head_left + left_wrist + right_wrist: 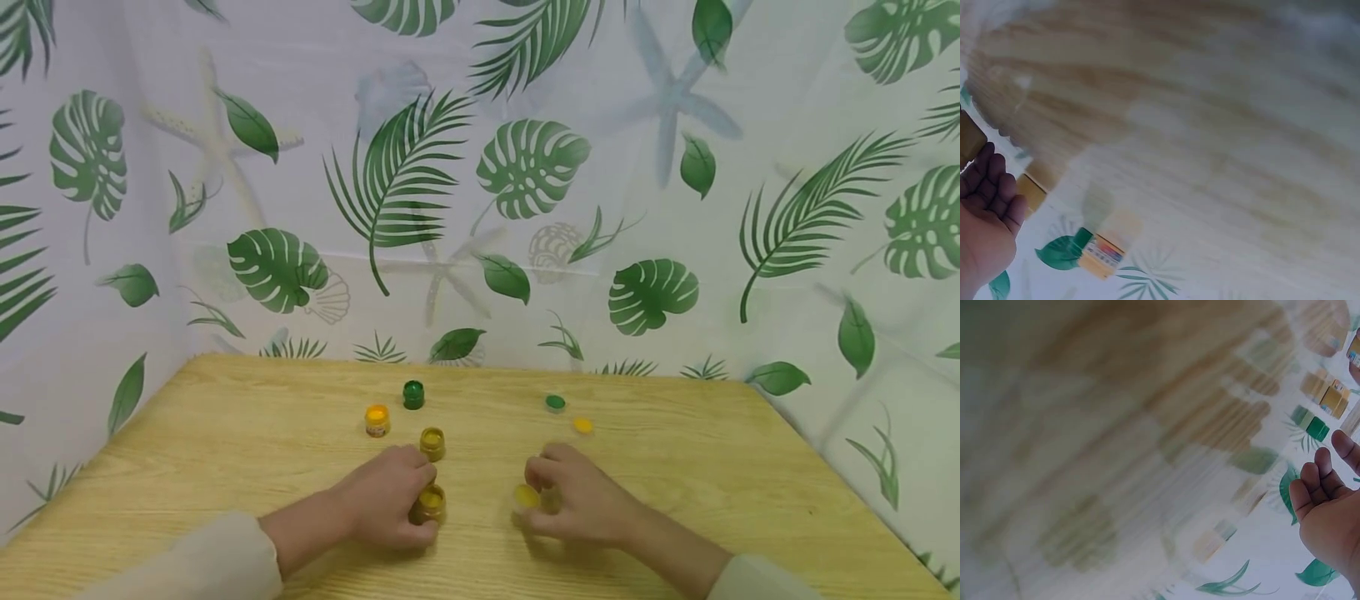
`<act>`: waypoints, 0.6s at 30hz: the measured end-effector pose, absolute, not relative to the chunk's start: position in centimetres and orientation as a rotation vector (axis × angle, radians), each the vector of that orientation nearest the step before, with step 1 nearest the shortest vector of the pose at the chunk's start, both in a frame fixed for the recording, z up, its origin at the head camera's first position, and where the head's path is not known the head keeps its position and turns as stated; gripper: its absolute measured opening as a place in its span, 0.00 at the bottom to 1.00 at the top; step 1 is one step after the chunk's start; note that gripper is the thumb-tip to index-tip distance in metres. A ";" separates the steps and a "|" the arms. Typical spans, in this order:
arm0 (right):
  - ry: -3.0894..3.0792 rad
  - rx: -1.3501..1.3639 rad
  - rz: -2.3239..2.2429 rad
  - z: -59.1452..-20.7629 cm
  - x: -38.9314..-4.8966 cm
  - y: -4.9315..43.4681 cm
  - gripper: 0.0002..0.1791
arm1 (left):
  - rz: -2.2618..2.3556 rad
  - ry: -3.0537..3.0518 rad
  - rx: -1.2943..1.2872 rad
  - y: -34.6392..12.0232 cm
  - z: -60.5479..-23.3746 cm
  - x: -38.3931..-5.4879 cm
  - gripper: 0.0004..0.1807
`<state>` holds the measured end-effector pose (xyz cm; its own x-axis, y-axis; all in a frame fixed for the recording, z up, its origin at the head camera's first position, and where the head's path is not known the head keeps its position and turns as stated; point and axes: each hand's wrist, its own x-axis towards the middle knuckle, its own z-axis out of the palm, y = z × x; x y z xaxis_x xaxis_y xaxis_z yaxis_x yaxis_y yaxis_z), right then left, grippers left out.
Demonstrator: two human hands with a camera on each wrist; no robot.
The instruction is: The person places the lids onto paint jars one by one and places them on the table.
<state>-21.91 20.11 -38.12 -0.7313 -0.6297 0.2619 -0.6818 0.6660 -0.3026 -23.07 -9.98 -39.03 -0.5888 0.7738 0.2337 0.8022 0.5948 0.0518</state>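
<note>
My left hand point(386, 500) grips a small uncapped jar of dark yellow paint point(431, 501) on the table, fingers on its far side and thumb at its near side. Just beyond it stands a second dark yellow paint jar point(432, 443), also uncapped. To the right, my right hand point(588, 498) pinches a yellow lid point(527, 497), slightly blurred, between thumb and fingers. In the left wrist view the left hand point(988, 231) curls beside a jar point(969, 139). The right wrist view shows only part of the right hand point(1335, 512); its lid is hidden there.
An orange-yellow paint jar point(377, 422) and a green paint jar point(413, 395) stand uncapped behind the left hand. Beyond the right hand lie a green lid point(555, 403) and an orange-yellow lid point(583, 426). A leaf-patterned cloth point(525, 275) hangs behind the wooden table point(675, 450).
</note>
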 end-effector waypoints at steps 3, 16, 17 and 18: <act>-2.739 1.101 0.574 -38.0 -21.8 19.6 0.11 | -0.225 -2.612 -1.334 -9.4 -38.8 -22.8 0.14; -2.717 1.114 0.638 -37.5 -21.1 17.1 0.09 | -0.320 -2.751 -1.182 -6.5 -38.1 -21.0 0.15; -2.701 1.115 0.624 -37.5 -21.1 17.0 0.09 | -0.288 -2.747 -1.174 -6.4 -38.0 -20.9 0.15; -2.682 1.116 0.603 -37.4 -21.0 16.9 0.10 | -0.255 -2.738 -1.166 -6.3 -38.0 -20.8 0.15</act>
